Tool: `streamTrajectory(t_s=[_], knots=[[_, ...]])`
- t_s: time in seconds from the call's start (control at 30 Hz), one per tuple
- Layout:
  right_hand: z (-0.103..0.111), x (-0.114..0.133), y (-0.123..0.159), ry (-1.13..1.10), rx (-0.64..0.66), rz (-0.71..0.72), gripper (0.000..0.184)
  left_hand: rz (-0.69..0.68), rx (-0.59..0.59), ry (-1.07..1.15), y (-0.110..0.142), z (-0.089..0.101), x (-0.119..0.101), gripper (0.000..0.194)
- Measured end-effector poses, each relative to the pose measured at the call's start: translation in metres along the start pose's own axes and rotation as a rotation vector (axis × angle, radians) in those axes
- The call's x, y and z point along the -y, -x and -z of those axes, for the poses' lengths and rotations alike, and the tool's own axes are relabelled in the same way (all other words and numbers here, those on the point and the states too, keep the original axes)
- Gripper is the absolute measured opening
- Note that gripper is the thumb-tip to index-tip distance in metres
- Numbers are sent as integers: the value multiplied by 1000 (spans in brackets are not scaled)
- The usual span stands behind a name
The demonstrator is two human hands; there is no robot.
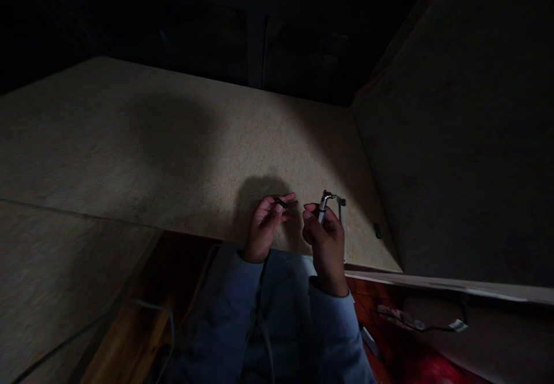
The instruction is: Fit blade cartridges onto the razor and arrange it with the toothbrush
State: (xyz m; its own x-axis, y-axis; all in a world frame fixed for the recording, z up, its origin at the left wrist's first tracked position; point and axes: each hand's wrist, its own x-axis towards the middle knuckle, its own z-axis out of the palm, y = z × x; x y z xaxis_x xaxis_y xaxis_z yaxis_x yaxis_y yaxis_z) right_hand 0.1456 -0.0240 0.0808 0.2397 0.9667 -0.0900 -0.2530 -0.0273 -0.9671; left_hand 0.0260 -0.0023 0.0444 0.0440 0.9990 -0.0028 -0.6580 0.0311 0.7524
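Observation:
My left hand is closed in a pinch on a small black piece between thumb and fingers, with the other fingertips stretched past it. Facing it, my right hand is wrapped round a silver metal tool that has a shiny bent head pointing up and to the right. The lower part of the tool is hidden in the palm. Just behind the right hand lies a thin pale rod with a dark end. The two hands are apart, over the near edge of the beige tabletop.
A small dark green item lies right of my hands, near an upright panel. A grey cable crosses at lower left beside a wooden piece. A dark cord with a white label hangs at lower right.

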Motion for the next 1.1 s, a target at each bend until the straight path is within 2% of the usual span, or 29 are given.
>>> streamTrajectory(t_s=[0.13,0.27,0.47,0.63,0.87,0.97,1.1], knots=[[-10,6,-5,253,101,120,23,-61,3,-26,3,-4,-2,30],[-13,5,-6,417,146,197,25,-70,20,-32,4,-4,-4,29],[-7,3,-5,475,213,272,21,-30,19,30,5,-7,-11,25],[-6,3,-5,448,247,271,21,-21,13,35,7,-9,-13,30],[-2,-4,-4,516,236,370,20,4,37,51,9,-10,-15,26],[2,-3,-4,528,226,405,19,47,44,17,10,-9,-20,28],[8,0,-2,559,238,446,18,228,133,6,9,-2,-24,51]])
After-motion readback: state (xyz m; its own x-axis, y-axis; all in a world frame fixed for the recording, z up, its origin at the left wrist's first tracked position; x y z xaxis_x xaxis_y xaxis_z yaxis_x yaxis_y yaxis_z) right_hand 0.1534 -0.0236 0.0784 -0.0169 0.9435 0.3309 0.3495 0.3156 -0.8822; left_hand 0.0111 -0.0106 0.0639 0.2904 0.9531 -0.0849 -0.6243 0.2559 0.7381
